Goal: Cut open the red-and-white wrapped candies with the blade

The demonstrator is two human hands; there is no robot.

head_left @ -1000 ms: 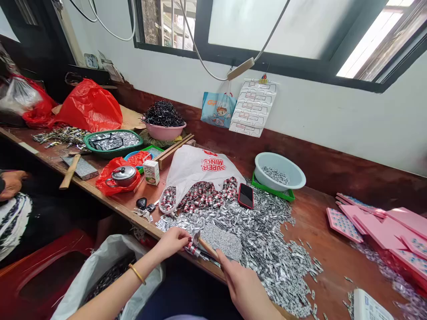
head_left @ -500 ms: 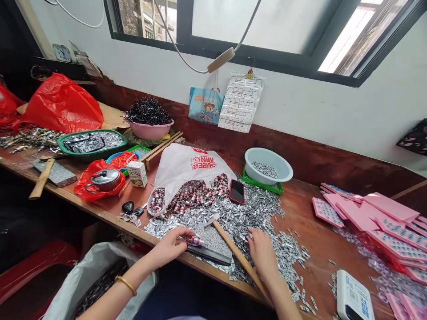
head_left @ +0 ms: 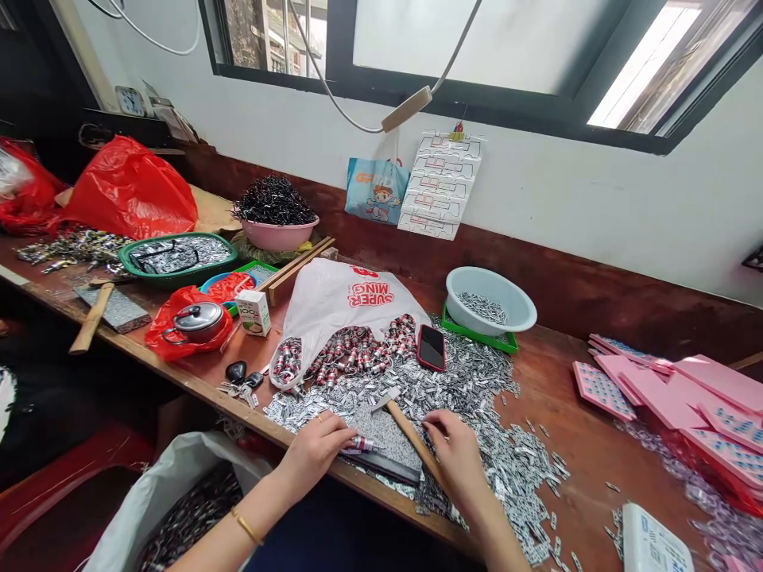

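Observation:
My left hand (head_left: 319,441) has its fingers closed on a small red-and-silver cylinder (head_left: 362,443), just above a dark flat bar (head_left: 385,467) lying near the table's front edge. A heap of similar red-and-silver pieces with metal rings (head_left: 351,356) spills from a white plastic bag (head_left: 325,298). My right hand (head_left: 458,453) is bent with thumb and fingertips close together over small printed metal plates (head_left: 513,469); what it pinches is too small to name. Between my hands lies a hammer (head_left: 411,435), its handle running beneath my right hand.
A phone (head_left: 431,348) rests on the plates, near a pale blue basin (head_left: 518,306). Car keys (head_left: 244,380), a lidded metal pot (head_left: 199,320) and a carton (head_left: 253,312) are to the left. Pink boards (head_left: 673,389) and a white box (head_left: 652,540) stand right. An open sack (head_left: 179,469) is below.
My right hand has shifted left, nearer the hammer and my left hand. My left hand keeps hold of the cylinder, its fingers more bunched. The view has turned slightly left.

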